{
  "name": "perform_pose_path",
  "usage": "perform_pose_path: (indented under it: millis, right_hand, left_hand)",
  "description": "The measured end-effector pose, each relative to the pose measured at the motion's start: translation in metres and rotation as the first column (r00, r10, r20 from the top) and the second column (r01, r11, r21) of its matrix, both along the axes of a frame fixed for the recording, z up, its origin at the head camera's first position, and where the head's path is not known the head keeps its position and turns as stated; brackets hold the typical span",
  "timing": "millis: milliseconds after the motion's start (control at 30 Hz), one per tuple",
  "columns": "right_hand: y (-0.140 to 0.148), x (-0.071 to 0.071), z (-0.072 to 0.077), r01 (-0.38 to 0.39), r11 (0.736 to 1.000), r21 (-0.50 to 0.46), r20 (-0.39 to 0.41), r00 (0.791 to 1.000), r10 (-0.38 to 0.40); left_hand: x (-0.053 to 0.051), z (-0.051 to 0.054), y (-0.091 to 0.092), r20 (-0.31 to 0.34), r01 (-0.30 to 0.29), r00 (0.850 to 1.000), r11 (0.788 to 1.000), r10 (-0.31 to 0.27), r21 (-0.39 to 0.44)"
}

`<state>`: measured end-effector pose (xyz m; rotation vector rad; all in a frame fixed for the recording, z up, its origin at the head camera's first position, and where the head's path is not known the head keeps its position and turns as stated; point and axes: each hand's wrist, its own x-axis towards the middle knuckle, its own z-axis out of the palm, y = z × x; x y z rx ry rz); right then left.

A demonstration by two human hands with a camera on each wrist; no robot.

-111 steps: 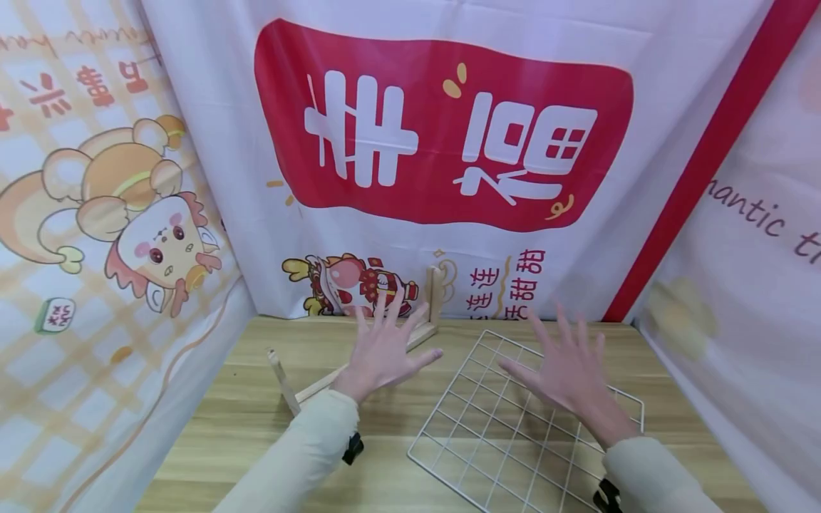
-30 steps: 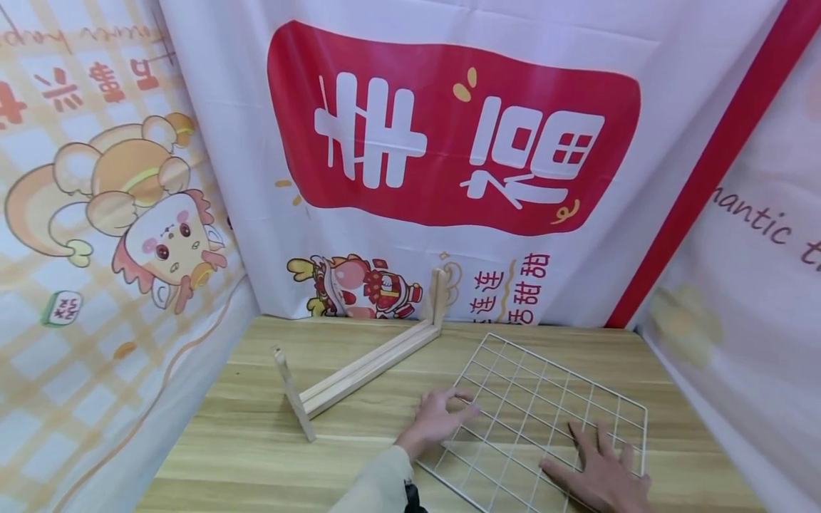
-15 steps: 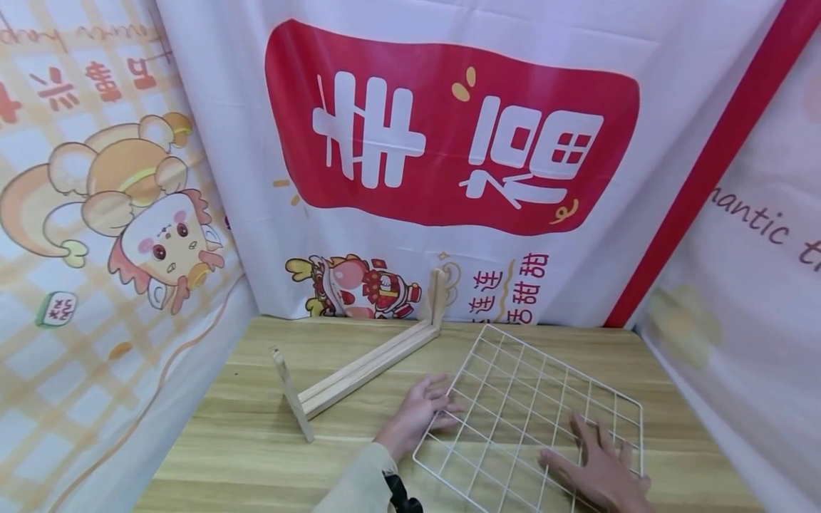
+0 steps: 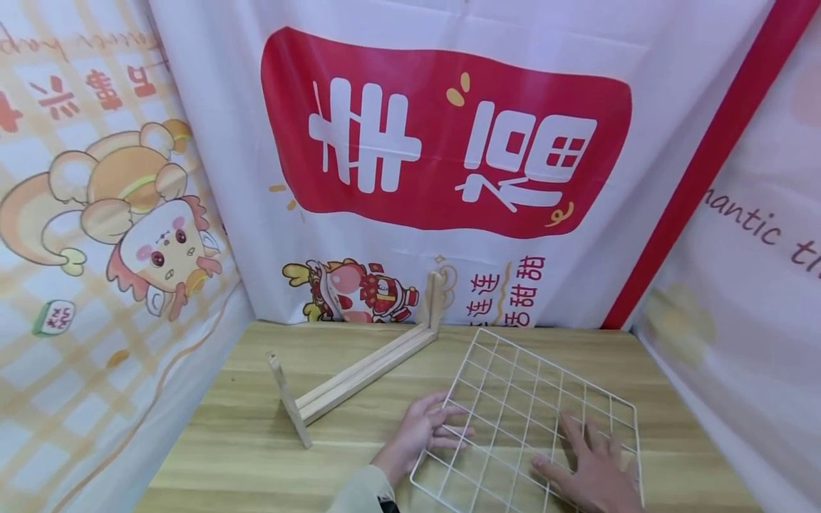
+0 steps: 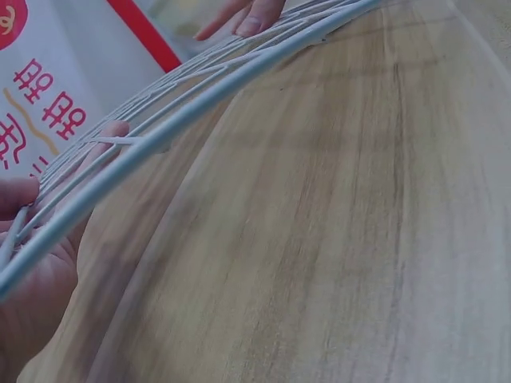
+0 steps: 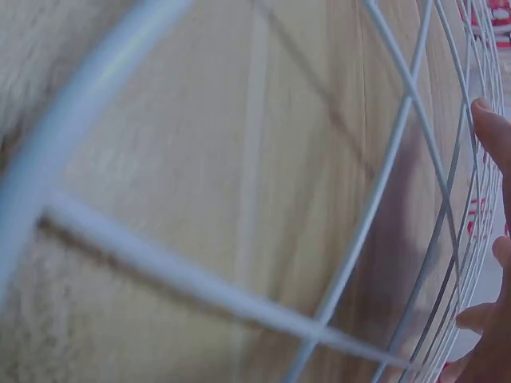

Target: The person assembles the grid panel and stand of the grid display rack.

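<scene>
The left hand [image 4: 421,431] grips the left rim of the white rectangular wire grid panel [image 4: 526,427], thumb above, fingers beneath; this rim is clear of the wood-grain desk [image 4: 218,456]. The right hand [image 4: 593,470], fingers spread, rests on the panel's upper face. Left of and beyond the left hand, a pale wooden frame [image 4: 365,374], one long bar with two end uprights, stands on the desk.

Frame [image 4: 368,372] on L half of tbl [image 4: 224,456], running near-L to far-R, w/ post at each end, far one just before back cloth [image 4: 442,178]. Grid [image 4: 526,420] to its R, L edge up off tbl. L hand [image 4: 420,431] at that edge, fingers under; R hand [image 4: 593,467] atop near-R part. L cloth [image 4: 109,249], R cloth [image 4: 744,299] flank tbl.
</scene>
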<state>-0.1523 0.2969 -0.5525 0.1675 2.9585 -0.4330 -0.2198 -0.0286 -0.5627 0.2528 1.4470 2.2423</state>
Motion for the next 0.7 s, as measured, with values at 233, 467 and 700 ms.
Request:
perform_pose_path:
  millis: [233,467,700]
  right_hand:
    - [-0.013,-0.004,0.008,-0.092,0.995,0.043,-0.200,0.975,0.099]
    - [-0.020,-0.018,0.028,-0.174,0.981,0.090,-0.381,0.904,0.195]
    - [-0.028,-0.026,0.055,-0.204,0.978,0.043,-0.401,0.893,0.204]
  left_hand:
    - [0.009,0.009,0.002,-0.029,-0.014,0.999,0.998,0.016,0.056]
    - [0.008,0.020,0.002,-0.074,-0.023,0.997,0.994,0.031,0.104]
    - [0.003,0.029,-0.003,-0.101,-0.052,0.993,0.991,0.064,0.121]
